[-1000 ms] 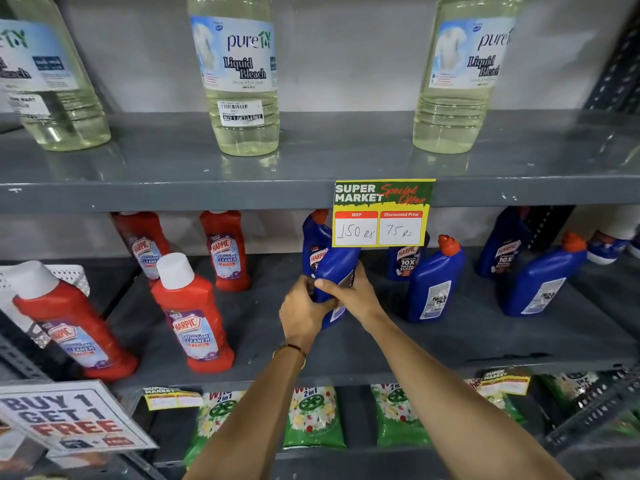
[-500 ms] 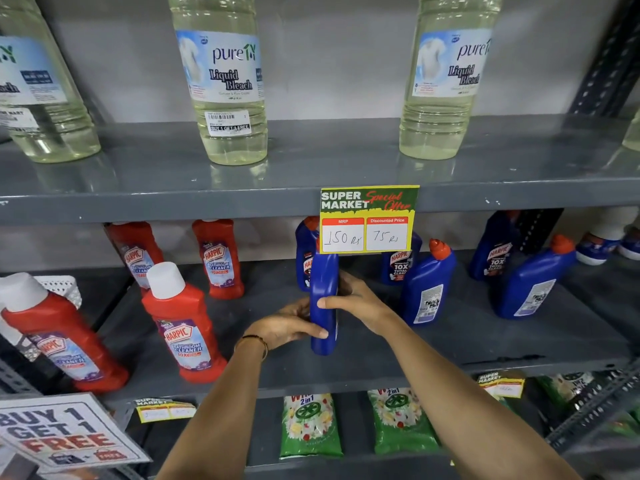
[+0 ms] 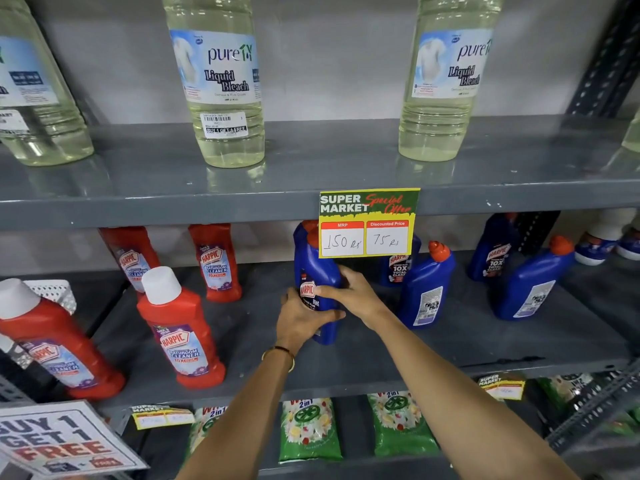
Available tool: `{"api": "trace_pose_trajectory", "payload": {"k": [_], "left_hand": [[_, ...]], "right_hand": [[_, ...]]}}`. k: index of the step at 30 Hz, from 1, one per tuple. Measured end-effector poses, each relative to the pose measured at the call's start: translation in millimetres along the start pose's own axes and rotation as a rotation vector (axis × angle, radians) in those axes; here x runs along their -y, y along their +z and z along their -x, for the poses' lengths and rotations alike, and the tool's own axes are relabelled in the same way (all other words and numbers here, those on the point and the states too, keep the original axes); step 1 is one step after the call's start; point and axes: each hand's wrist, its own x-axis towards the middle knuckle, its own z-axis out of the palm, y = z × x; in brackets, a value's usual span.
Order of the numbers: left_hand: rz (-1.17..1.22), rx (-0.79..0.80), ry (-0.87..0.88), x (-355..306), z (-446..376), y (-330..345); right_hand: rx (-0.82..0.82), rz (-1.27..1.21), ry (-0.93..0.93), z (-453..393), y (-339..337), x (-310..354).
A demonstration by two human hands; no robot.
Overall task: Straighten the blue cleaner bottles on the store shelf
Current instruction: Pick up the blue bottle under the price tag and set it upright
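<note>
Both hands, left (image 3: 304, 317) and right (image 3: 349, 292), clasp bottle (image 3: 317, 271); turned since edge-on, label now front, nearly straightened; neighbours at 3 o'clock pending.

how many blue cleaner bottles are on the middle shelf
5 visible: held bottle; one behind the price tag; front centre-right; back right; front right. The tag may hide another behind the held one.
</note>
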Motion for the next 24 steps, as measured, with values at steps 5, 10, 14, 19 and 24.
{"api": "trace_pose_trajectory", "payload": {"k": [5,10,14,19,24], "left_hand": [[-0.096,-0.035,0.006,12.9,-7.1,-8.9],[-0.085,0.001,0.002,25.7,-12.4,-15.1],[-0.06,0.034,-0.022,39.0,-8.9,-12.4],[-0.046,0.038,-0.02,43.1,-10.2,-8.4],[-0.057,-0.007,-0.023,44.4,-4.0,-3.6]], "right_hand": [[0.034,-0.039,-0.005,-4.2,-5.6,-1.8],[0.122,0.004,0.061,-5.8,-9.1,-8.5],[0.117,0.063,0.091,-5.1,-13.4,-17.7],[0.094,0.069,0.092,-4.3,-11.5,-21.3],[0.064,0.066,0.089,0.8,-11.1,-24.7]]}}
